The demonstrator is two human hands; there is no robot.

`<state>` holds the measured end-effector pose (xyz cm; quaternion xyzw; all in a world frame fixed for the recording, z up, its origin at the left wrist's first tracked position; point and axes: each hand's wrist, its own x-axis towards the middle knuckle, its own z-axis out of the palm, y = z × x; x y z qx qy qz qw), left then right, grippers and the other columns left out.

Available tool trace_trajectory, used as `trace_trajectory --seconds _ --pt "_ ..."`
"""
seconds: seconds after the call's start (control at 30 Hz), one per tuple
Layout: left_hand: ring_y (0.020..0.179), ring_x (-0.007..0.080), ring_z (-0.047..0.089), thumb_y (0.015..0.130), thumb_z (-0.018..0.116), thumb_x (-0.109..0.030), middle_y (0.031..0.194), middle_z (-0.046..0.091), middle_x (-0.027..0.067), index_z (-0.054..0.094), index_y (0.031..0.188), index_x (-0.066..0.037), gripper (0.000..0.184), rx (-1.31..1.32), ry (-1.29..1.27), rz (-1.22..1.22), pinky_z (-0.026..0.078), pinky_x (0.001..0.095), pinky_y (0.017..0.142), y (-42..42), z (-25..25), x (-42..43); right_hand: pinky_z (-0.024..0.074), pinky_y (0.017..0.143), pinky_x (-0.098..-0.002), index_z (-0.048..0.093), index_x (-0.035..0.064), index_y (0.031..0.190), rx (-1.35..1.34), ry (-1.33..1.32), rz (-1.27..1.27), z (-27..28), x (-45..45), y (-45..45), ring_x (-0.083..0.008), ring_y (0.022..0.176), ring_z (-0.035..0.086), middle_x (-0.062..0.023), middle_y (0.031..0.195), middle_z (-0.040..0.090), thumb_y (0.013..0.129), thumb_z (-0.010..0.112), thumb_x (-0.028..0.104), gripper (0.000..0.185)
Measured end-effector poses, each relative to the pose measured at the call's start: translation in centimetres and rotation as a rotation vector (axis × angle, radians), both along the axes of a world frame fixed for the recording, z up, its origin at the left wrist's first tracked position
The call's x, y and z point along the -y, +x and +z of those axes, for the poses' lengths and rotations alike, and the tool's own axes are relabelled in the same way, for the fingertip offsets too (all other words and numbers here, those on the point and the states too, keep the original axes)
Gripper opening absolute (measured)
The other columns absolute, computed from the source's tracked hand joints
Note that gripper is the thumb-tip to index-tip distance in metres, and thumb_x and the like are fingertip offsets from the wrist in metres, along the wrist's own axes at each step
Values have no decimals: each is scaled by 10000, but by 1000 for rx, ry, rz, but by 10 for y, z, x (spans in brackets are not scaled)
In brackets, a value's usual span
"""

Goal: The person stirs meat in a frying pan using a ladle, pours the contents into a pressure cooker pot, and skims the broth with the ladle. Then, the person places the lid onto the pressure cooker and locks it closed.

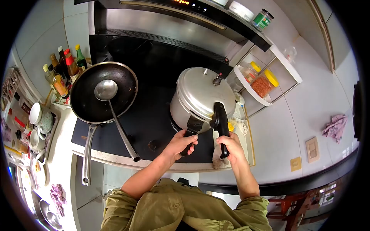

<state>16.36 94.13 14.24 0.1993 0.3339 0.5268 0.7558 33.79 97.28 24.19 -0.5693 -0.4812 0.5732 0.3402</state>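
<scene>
A silver pressure cooker (185, 104) stands on the right side of the black stove, its lid (200, 86) on top. Two black handles point toward me, spread apart from each other. My left hand (184, 143) is closed around the pot handle (194, 127), the lower left one. Around the end of the lid handle (220, 115), further right, my right hand (231, 145) is wrapped. On the lid are a small valve (218, 79) with a red top and a short metal pin.
Left on the stove sits a dark wok (125, 73) with a ladle (106, 90) resting in it. Sauce bottles (71, 65) crowd the back left corner. Cups (36, 113) fill a tray at far left. A corner shelf (252, 90) with jars is close behind the cooker's right.
</scene>
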Motion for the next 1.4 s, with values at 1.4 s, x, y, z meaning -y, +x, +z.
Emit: trace_trajectory --seconds 1.4 --pt "445 119 473 933 492 -318 680 532 55 491 942 -26 292 -130 -5 61 375 237 374 14 1 0 528 564 -386 471 -14 952 -507 -149 154 -49 13 -30 -241 595 584 -121 736 558 762 598 65 243"
